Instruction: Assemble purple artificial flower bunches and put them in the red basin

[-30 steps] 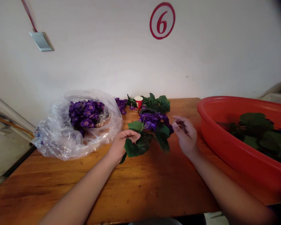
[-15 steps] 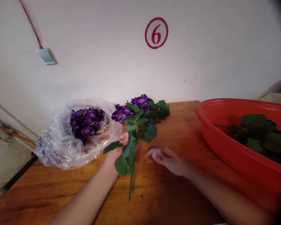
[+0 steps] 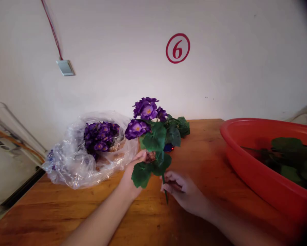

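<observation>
An artificial flower stem (image 3: 157, 136) with purple blooms and broad green leaves stands tilted in front of me, over the table. Around its middle, behind the leaves, my left hand (image 3: 139, 162) is closed; leaves hide part of the fingers. Lower down, my right hand (image 3: 180, 189) pinches the green stalk between thumb and fingers, near its bottom end. Behind this stem, more green leaves (image 3: 183, 126) lie at the table's back edge. To the left, a clear plastic bag (image 3: 76, 167) lies spread with a bunch of purple flowers (image 3: 101, 136) in its mouth.
A red plastic tub (image 3: 245, 164) stands at the right, with green-leaved stems (image 3: 289, 157) inside. The wooden table (image 3: 133, 222) meets a white wall bearing a circled 6 (image 3: 177, 48) and a switch (image 3: 65, 67). A small dark-blue thing (image 3: 169, 147) lies behind the stem.
My right hand has come to the stalk and closed on its lower part. The flower stem has turned, its blooms rising and its lower end swinging right. The view has shifted slightly.
</observation>
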`<control>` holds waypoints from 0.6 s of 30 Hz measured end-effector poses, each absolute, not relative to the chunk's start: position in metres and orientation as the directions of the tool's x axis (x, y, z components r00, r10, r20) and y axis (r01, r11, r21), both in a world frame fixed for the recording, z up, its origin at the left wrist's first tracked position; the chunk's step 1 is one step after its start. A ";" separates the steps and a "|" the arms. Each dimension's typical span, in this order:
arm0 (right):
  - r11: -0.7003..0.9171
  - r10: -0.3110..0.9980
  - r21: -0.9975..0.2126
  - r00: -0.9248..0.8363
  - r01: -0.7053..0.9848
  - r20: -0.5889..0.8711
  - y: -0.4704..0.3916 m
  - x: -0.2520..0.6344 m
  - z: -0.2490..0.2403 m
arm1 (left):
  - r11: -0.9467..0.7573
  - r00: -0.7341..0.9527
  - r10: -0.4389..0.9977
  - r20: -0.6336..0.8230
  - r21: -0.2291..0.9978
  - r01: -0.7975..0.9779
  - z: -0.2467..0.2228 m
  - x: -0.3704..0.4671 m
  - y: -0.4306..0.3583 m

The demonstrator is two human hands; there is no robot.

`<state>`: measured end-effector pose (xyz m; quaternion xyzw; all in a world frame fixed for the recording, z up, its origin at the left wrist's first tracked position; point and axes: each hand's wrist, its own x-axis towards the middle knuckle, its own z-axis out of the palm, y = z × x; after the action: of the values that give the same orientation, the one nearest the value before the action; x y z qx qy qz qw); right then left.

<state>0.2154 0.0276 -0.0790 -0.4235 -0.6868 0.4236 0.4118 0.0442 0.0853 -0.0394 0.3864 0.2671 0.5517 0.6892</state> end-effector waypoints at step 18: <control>0.483 0.825 -0.538 -0.154 0.691 0.543 0.061 0.243 -0.095 | -0.686 -0.367 0.699 0.614 0.720 -0.102 -0.019 0.022 0.064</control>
<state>0.2433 0.0607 -0.0950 -0.5019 -0.7552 0.0813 0.4138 0.0215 0.0640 -0.0186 0.4988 0.2991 0.7708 0.2599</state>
